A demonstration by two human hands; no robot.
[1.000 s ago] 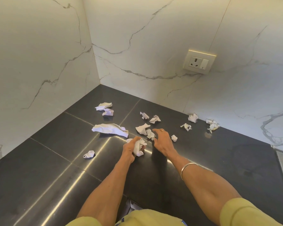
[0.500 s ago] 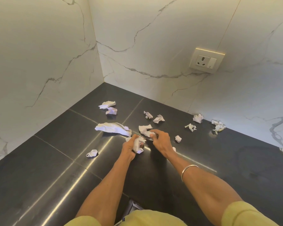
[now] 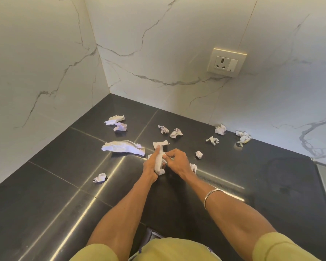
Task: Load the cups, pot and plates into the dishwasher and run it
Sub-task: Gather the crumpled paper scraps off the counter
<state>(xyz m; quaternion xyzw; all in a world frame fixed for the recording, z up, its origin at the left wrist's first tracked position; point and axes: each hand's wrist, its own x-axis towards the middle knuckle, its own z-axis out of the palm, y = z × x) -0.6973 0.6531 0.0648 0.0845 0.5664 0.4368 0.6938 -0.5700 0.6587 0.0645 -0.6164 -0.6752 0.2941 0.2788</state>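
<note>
About eleven crumpled paper scraps [image 3: 123, 148], one wall socket [image 3: 226, 62], two hands [image 3: 177, 162]

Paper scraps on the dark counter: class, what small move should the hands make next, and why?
Probably the right hand should tuck its scrap into the wad of paper that the left hand grips, then reach for the small ball nearby. Many scraps lie loose on the counter.

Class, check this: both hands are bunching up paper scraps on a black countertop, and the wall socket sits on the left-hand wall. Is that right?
Not quite. In the head view the wall socket is on the back wall, to the right. The hands, left and right, do gather paper scraps on the black countertop.
</note>
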